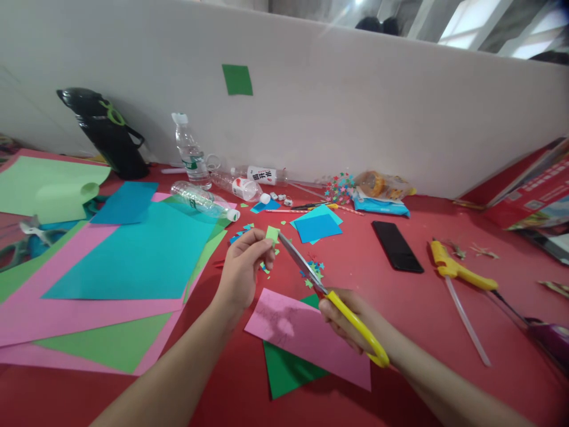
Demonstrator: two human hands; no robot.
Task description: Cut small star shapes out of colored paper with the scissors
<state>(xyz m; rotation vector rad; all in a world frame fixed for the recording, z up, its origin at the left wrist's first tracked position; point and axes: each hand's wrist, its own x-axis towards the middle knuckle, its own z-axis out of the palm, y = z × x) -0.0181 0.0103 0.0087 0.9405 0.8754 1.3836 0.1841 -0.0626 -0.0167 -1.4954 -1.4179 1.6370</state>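
My left hand pinches a small light green paper piece above the red table. My right hand grips yellow-handled scissors, whose blades point up and left and meet the edge of the green piece. Below the hands lie a pink sheet over a dark green sheet. Tiny paper scraps are scattered under the blades.
Large teal, pink and green sheets cover the left side. Plastic bottles, a black flask, a black phone, a yellow glue gun, snack packets and a white partition wall surround the work spot.
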